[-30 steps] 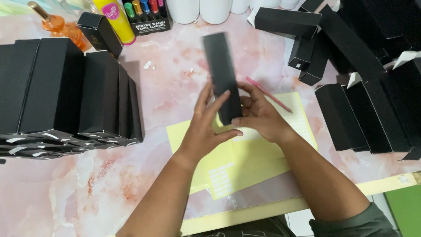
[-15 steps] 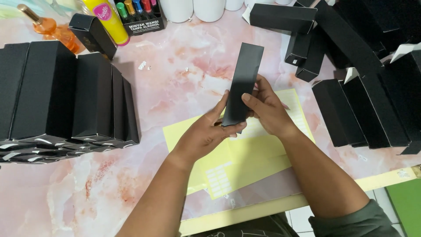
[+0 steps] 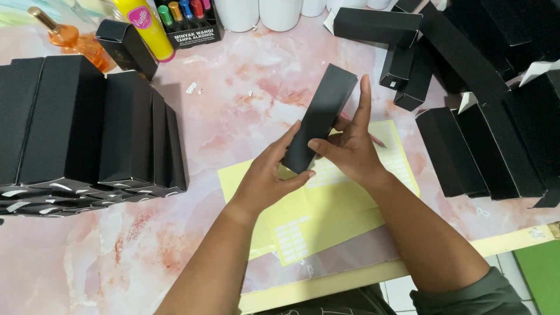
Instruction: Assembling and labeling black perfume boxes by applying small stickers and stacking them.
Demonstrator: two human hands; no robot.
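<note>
Both hands, left hand [image 3: 265, 178] and right hand [image 3: 350, 149], have a closed grip on the lower end of a long black box [image 3: 321, 116], tilted up above the yellow sheets [image 3: 326, 210] on the pink counter [image 3: 87, 256].

**Pink marble tabletop, tiled floor below**

Pink-and-white marbled table [image 3: 233, 99] with a pale yellow front edge [image 3: 350, 277]. Light tiled floor [image 3: 504, 265] at lower right, green mat [image 3: 539, 274] beside it. Even, soft light, faint shadows.
</note>
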